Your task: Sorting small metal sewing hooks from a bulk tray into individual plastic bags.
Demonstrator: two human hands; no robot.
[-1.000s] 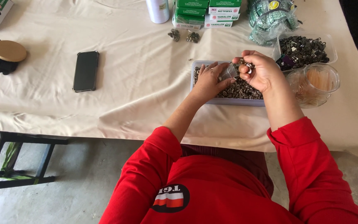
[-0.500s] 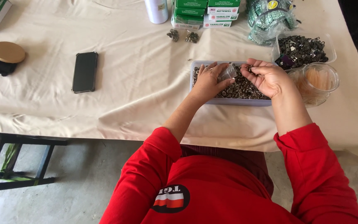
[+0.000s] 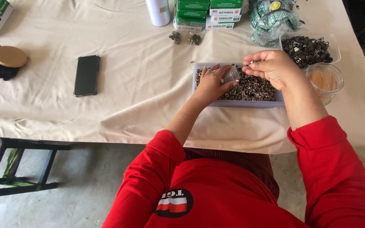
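Right of the frame's centre, on the cloth-covered surface (image 3: 140,84), the left hand (image 3: 211,82) rests in the grey tray (image 3: 237,103) of small metal parts (image 3: 254,88), its fingers pinching a small clear bag (image 3: 230,75). A second ago the right hand (image 3: 273,67) was lifted just above the bag; now it has drawn back toward the tray's upper right edge, fingers narrowed on a tiny metal piece (image 3: 253,63). Beside it sit a clear tub of dark parts (image 3: 307,50) and a plastic cup (image 3: 324,78).

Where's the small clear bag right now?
In the head view, the small clear bag is right of centre, pinched in the left hand over the grey tray of small metal pieces, just left of the right hand.
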